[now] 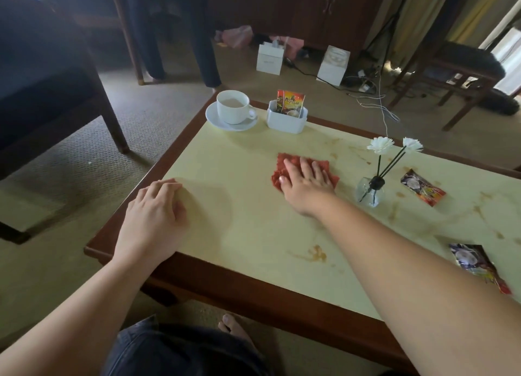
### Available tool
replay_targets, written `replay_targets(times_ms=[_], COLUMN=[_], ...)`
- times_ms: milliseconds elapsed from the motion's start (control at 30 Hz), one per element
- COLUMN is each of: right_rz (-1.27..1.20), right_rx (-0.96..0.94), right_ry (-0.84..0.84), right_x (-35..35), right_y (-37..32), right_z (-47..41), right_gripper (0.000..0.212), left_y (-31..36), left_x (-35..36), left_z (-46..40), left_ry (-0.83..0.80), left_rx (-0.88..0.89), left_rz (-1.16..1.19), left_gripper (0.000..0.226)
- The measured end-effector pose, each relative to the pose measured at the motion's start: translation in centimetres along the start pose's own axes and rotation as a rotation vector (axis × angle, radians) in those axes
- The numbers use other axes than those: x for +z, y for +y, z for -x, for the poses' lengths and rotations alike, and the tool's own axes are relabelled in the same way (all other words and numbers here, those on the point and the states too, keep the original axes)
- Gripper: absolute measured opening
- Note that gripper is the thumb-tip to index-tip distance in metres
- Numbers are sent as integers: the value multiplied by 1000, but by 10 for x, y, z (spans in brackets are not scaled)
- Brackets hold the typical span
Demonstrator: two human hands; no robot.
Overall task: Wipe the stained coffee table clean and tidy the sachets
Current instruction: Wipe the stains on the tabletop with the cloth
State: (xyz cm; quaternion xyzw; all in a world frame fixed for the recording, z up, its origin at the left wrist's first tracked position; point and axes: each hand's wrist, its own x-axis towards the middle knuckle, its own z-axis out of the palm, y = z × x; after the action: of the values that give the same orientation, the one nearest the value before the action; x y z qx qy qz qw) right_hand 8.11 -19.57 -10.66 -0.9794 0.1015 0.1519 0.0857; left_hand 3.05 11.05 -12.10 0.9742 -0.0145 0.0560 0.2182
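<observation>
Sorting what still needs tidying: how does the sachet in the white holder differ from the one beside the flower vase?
The holder sachet stands upright inside the white holder; the vase-side sachet lies flat, loose on the table. The first shows orange-red print, the second a darker face. Both look like printed drink sachets.

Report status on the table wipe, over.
Right hand flat on red cloth, left hand resting at table edge. Stains remain. Two sachets loose; vase beside cloth.
</observation>
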Motion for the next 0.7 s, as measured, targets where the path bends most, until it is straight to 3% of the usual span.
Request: replay_targets(times_ms=[167,367,567,700], right_rz=[-9,50,24,-11], right_rx=[-95,-405,-201,-159], right_ry=[59,-26,23,41], right_x=[5,38,24,26], right_y=[-10,-12,18,-12], right_z=[3,121,105,83], right_gripper=[59,60,59,58], left_y=[0,-1,2,1], left_x=[0,2,1,-2], left_z=[-1,-1,2,4], left_ry=[-3,17,6,10], left_rx=[-3,15,35,37], left_rz=[-1,-8,-2,-8], left_gripper=[44,42,42,43])
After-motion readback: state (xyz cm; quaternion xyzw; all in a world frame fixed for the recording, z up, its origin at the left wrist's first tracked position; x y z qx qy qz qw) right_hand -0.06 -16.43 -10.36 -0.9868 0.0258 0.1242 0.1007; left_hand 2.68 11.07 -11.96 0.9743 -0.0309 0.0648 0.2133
